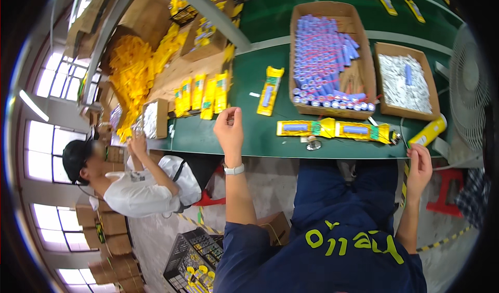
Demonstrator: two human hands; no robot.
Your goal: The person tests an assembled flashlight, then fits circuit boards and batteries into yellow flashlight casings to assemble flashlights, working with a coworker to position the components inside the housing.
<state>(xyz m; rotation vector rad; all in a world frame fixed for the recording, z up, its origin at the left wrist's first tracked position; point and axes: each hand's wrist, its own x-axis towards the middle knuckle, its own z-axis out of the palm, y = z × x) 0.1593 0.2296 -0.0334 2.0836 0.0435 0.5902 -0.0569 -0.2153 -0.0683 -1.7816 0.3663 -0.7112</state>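
Observation:
My left hand (228, 130) is raised at the front edge of the green bench (208, 142), fingers curled in, with no object visible in them. My right hand (420, 169) hovers by the bench's right front edge, its fingers bent together and seemingly bare. Just above it lies a yellow cylinder (429, 131). Between the hands, two yellow packs with purple cells, the left pack (295, 129) and the right pack (358, 131), lie end to end along the edge. Another yellow pack (270, 91) lies farther back, nearer my left hand.
An open carton of purple cells (370, 59) stands mid-bench, beside a carton of small white pieces (385, 108). A fan (468, 80) stands at the right. Yellow sleeves (130, 67) are heaped at the left, where a co-worker (145, 189) sits. A black crate (176, 254) is on the floor.

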